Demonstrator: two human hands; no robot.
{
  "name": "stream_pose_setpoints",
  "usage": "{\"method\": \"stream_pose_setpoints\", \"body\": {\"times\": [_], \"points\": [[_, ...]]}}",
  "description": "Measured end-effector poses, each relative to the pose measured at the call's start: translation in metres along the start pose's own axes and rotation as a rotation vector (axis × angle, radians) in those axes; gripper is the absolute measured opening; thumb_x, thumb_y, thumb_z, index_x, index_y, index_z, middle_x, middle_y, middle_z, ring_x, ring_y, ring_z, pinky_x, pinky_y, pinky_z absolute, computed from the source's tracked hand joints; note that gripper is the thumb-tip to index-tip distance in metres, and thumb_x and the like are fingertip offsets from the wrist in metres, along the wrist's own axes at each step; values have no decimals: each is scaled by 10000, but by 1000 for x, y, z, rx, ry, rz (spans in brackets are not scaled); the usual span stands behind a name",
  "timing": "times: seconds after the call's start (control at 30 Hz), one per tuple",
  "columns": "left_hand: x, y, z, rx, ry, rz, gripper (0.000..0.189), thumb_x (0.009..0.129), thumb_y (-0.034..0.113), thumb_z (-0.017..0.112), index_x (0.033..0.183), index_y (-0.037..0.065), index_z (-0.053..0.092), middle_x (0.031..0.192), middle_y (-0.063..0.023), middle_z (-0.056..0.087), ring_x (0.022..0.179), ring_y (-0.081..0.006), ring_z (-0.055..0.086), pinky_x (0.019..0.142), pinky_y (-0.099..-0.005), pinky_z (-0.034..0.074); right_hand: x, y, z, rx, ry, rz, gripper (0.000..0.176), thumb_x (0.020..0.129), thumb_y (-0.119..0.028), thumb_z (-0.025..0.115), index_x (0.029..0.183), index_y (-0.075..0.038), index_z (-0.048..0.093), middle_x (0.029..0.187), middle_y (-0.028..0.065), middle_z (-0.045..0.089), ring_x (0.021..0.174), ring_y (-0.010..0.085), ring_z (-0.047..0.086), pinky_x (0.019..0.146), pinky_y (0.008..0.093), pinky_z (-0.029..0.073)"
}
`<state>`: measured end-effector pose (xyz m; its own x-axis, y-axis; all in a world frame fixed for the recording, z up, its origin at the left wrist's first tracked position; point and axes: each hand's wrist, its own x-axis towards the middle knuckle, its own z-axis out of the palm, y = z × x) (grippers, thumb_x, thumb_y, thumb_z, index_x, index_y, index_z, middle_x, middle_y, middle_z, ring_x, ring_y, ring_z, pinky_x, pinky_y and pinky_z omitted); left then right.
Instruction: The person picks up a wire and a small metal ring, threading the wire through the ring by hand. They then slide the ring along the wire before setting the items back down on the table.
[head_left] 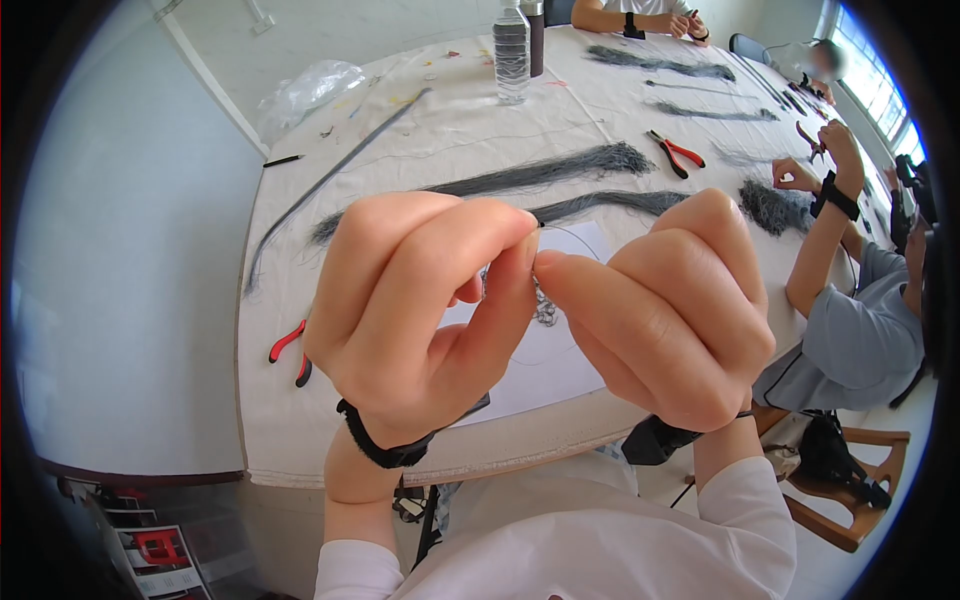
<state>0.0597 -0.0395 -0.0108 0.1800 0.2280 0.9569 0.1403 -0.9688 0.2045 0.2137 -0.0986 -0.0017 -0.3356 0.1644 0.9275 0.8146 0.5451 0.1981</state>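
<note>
My left hand (430, 280) is closed in a pinch, thumb against forefinger. My right hand (665, 310) pinches too, its fingertips almost touching the left ones. A fine dark strand (572, 236) curves out from between the fingertips; its held part is mostly hidden. Behind and below the hands lies a sheet of white paper (540, 385). Small grey coiled links (545, 308) show in the gap between the hands, partly covered. Beyond my knuckles stretch two bundles of grey strands, one longer bundle (530, 173) and one nearer bundle (620, 203).
Red-handled pliers (287, 342) lie at left, and more pliers (680, 155) lie farther back. A water bottle (511, 55) stands beside a dark flask (536, 40). Coworkers sit at the far side and right; one person's arm (835, 210) is raised. A plastic bag (310, 95) rests at the back left.
</note>
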Motion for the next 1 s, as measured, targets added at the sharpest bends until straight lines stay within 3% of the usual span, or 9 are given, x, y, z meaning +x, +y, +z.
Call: {"method": "stream_pose_setpoints", "body": {"times": [0.27, 0.33, 0.57, 0.63, 1.0], "points": [[-1, 3, 2, 71, -42, 12, 174, 704, -101, 691, 836, 7, 662, 819, -48, 595, 588, -97, 466, 496, -198, 370, -1, 7, -7, -15, 10, -27, 424, 391, -85, 720, 814, -63, 717, 640, -5, 473, 568, 164, 408, 458, 252, 279], [0, 4, 2, 40, -97, 38, 264, 593, -94, 721, 827, 17, 669, 759, -69, 598, 598, -192, 577, 485, -259, 455, -1, 11, -7, -19, 33, -58, 418, 401, -84, 723, 818, -58, 712, 642, 0, 476, 568, 164, 407, 464, 253, 277], [-1, 7, 5, 13, -93, 33, 235, 588, -80, 736, 793, 15, 670, 756, -70, 594, 588, -197, 582, 479, -266, 458, 2, 26, -12, 33, 52, -100, 376, 463, -65, 770, 826, -13, 687, 640, 23, 506, 569, 171, 414, 479, 264, 267], [-5, 8, 1, -24, -132, 63, 242, 633, -128, 687, 843, -9, 681, 816, -57, 615, 567, -91, 473, 471, -194, 349, 2, 24, -15, 48, 30, -90, 359, 484, -53, 782, 825, -7, 684, 640, 26, 514, 568, 171, 417, 481, 265, 270], [-2, 2, 4, -71, -103, 112, 182, 677, -103, 672, 835, -13, 652, 801, -64, 611, 647, -139, 521, 516, -212, 379, 2, 28, -15, 166, -8, 1, 269, 576, 76, 759, 815, -8, 668, 660, 29, 566, 579, 149, 424, 509, 260, 290]]}}
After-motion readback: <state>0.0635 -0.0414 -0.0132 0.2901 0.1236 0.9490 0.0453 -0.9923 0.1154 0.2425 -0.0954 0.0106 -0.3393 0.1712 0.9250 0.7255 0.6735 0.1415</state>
